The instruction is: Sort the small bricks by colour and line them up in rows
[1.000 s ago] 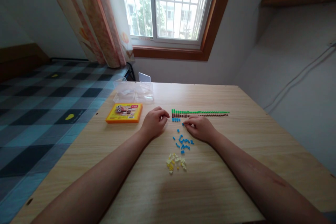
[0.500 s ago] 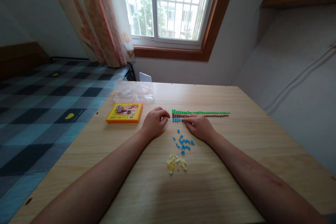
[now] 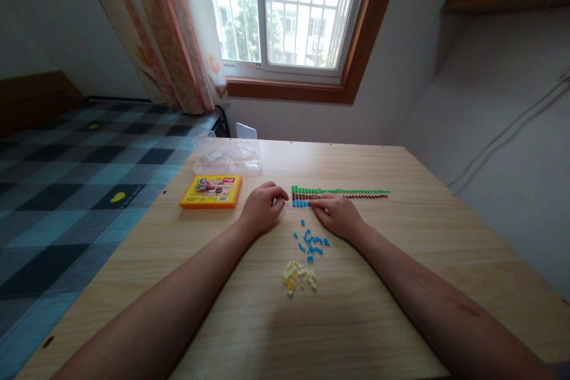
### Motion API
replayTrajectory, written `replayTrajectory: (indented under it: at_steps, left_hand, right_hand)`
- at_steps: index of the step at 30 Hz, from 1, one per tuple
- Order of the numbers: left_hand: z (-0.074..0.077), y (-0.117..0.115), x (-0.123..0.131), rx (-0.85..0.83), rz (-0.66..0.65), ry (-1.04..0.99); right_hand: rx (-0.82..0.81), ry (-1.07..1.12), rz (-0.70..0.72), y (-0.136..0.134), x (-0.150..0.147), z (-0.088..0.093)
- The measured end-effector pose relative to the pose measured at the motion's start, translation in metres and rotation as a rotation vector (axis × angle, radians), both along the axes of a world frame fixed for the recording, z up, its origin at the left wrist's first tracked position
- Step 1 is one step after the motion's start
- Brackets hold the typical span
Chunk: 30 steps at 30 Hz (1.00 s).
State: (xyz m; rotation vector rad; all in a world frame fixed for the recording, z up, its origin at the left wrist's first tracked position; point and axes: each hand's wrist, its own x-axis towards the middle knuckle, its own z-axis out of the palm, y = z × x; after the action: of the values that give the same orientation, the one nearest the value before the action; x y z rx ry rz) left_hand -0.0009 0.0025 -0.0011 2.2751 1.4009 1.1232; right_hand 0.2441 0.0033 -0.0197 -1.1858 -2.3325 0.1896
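Observation:
My right hand has its fingertips together on a small blue building brick at the right end of a short blue row. Directly behind that lie a brown row and a green row, both running off to the right; my hand covers part of the brown one. Curled on the table just left of the rows is my left hand, with nothing visible in its fingers. Loose blue bricks are scattered between my forearms, and pale and deep yellow pieces lie nearer to me.
To the left of my left hand lies a yellow-orange box with a printed lid. Behind it stands a clear plastic container. The wooden table borders a checked bed on the left, with a window beyond.

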Motion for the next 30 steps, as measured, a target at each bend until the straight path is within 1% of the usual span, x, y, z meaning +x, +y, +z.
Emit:
replayTrajectory:
  at_steps: [18,22,24,26,28,30]
  left_hand:
    - [0.000,0.000,0.000,-0.003,-0.007,0.004]
    - [-0.001,0.000,-0.001,0.000,-0.009,0.001]
    - [-0.001,0.000,-0.001,0.003,-0.009,0.002]
    - [0.000,0.000,-0.001,0.003,-0.008,0.001]
    - [0.000,0.000,-0.001,-0.001,-0.009,-0.003]
    - [0.000,0.000,-0.001,-0.004,-0.010,-0.006]
  right_hand:
    - [0.001,0.012,0.003,-0.001,0.000,0.001]
    - [0.016,0.098,0.014,-0.003,0.001,0.001]
    - [0.029,0.161,0.060,-0.006,0.001,0.002]
    - [0.031,0.194,0.146,-0.009,0.001,0.004]
    - [0.019,0.190,0.243,-0.013,0.000,0.007]
    - [-0.001,0.155,0.306,-0.016,-0.001,0.009]
